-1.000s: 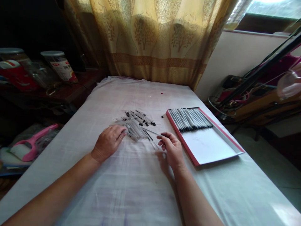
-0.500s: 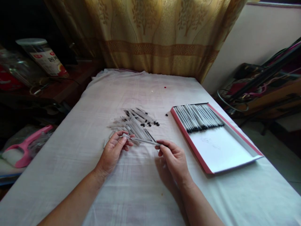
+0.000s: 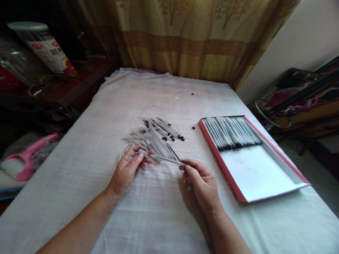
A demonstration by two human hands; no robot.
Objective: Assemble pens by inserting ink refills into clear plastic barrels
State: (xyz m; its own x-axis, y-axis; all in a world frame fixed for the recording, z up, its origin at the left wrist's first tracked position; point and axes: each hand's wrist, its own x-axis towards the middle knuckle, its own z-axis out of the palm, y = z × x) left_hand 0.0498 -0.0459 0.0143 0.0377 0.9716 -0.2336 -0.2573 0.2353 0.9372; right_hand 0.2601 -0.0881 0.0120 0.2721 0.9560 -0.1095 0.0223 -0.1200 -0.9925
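Note:
A slim pen (image 3: 169,160) with a clear barrel stretches between my two hands above the cloth. My left hand (image 3: 125,171) pinches a clear pen cap (image 3: 143,152) at the pen's left end; whether the cap is fully on I cannot tell. Closed on the pen's right end are the thumb and fingers of my right hand (image 3: 202,181), which hide its tip. Just beyond lies a loose heap of clear pen barrels (image 3: 156,139), mixed with dark refills (image 3: 173,152). Several small black end plugs (image 3: 171,137) are scattered at the heap's right side.
At the right stands a shallow red-edged box (image 3: 225,169), with a row of pens (image 3: 233,132) along its far part. One black plug (image 3: 193,128) lies by its corner. Left of the cloth-covered table (image 3: 87,155) are a pink-handled object (image 3: 29,158) and a lidded jar (image 3: 47,51).
The camera view has shifted, so the box and heap appear slightly farther right. My hands keep nearly the same hold on the pen and cap.

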